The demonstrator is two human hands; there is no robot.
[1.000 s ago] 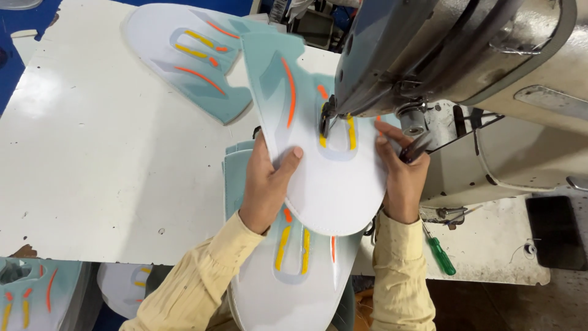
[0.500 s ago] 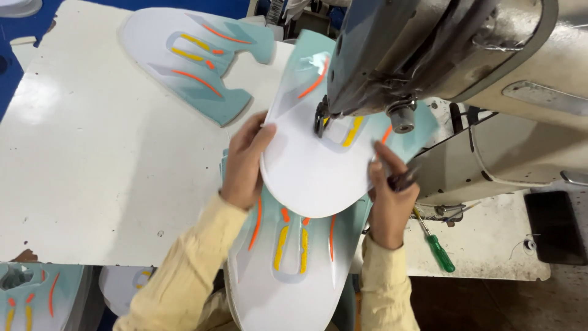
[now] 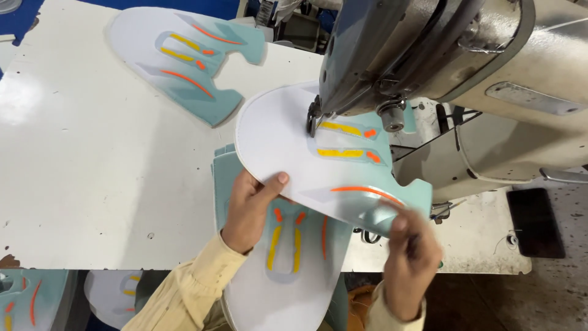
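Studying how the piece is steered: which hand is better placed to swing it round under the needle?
Probably the left hand: it grips the shoe upper panel at its curved edge, nearer the needle.

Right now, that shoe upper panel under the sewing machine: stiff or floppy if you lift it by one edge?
Probably semi-flexible: the shoe upper panel curves up over the stack of panels without creasing. Likely light, since the left hand props its rim with a thumb and the right hand pinches a corner. It looks thin and flat, so unlikely to roll, though it might sag from one edge.
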